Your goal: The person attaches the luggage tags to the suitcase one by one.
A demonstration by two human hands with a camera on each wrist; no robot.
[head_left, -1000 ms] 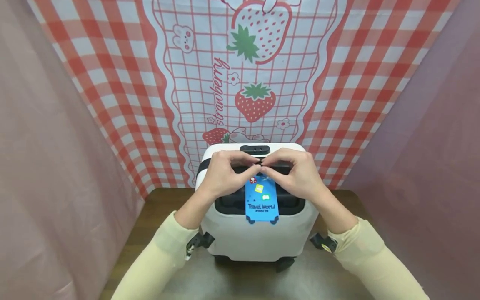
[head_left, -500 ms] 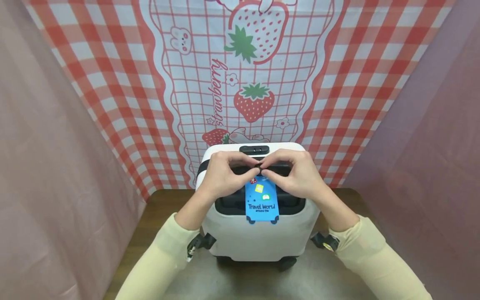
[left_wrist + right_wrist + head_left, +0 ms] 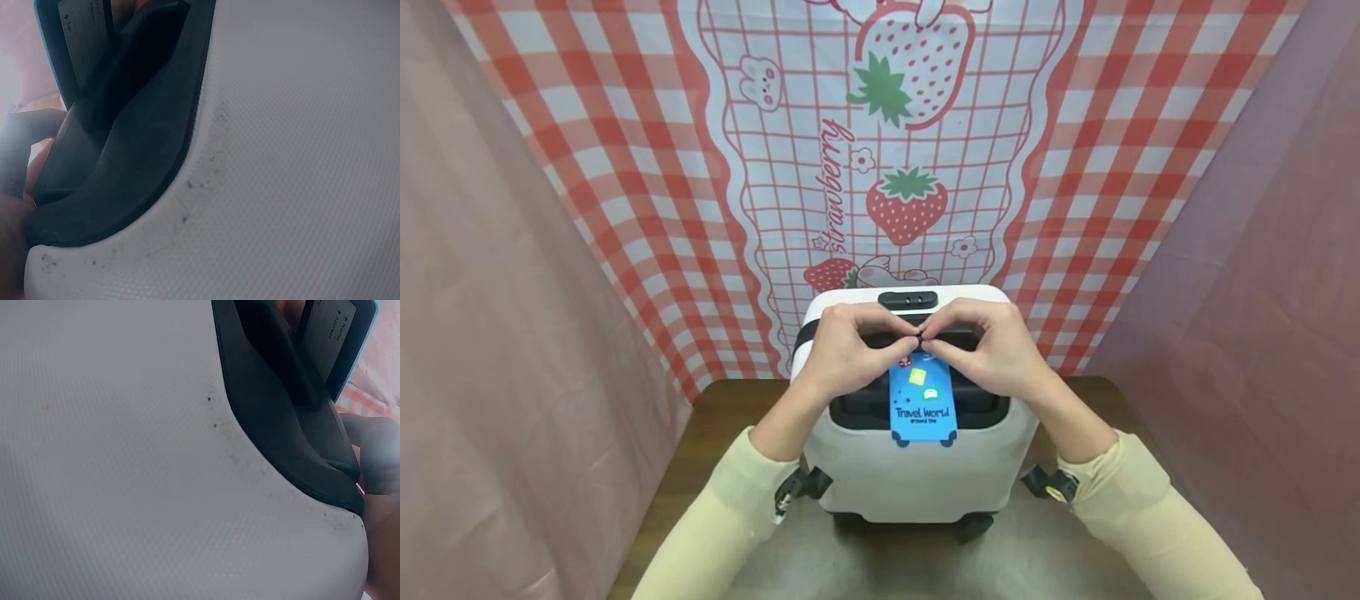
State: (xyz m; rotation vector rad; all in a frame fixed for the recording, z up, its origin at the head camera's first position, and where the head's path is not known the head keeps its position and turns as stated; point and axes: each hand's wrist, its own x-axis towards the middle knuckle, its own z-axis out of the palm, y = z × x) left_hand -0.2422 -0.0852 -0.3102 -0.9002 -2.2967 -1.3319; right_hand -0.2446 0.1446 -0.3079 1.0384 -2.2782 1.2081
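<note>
A white suitcase (image 3: 917, 479) stands upright on the table, its black carry handle (image 3: 966, 340) on top. Over the handle hangs a blue luggage tag (image 3: 922, 408) printed "Travel World". With thumb and index finger my left hand (image 3: 848, 350) pinches the tag's dark strap from the left. My right hand (image 3: 996, 348) pinches it from the other side, the fingertips of both almost meeting. Most of the strap is hidden behind the fingers. Both wrist views catch the back of the tag (image 3: 334, 340) with its white name-and-address label, beside the handle (image 3: 134, 144).
A wooden table (image 3: 662, 492) bears the suitcase. Behind it hangs a red checked strawberry cloth (image 3: 910, 208). Pink curtains (image 3: 512, 333) close off both sides. A black combination lock (image 3: 908, 300) sits at the suitcase's far top edge.
Fingertips of both hands shift slightly at the tag's strap, parting a little and closing again. The tag and suitcase stay practically in place.
</note>
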